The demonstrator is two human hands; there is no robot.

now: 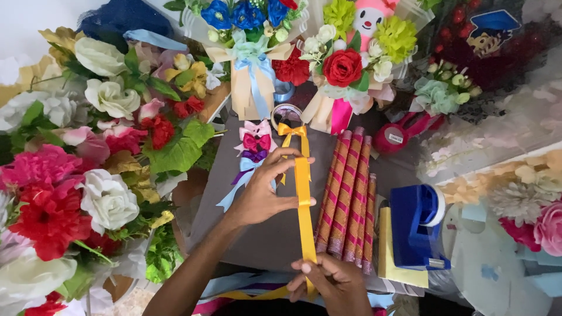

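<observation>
While both pinch, left hand [261, 196] and right hand [331, 281] stretch yellow ribbon [304, 216].

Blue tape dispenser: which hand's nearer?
Right. The right hand pinches the yellow ribbon at the bottom edge, just lower left of the blue tape dispenser. The left hand holds the ribbon farther left, beyond the glitter rolls.

The ribbon [303, 199] is bright yellow, and so is the bow [291, 130] at its far end. Beside it sit pink [256, 126], magenta [256, 141] and purple [253, 155] bows. The rolled paper [346, 196] is red-and-pink striped with glittery gold bands. The tape dispenser [415, 228] is deep blue, the tabletop [234, 193] grey-brown.
</observation>
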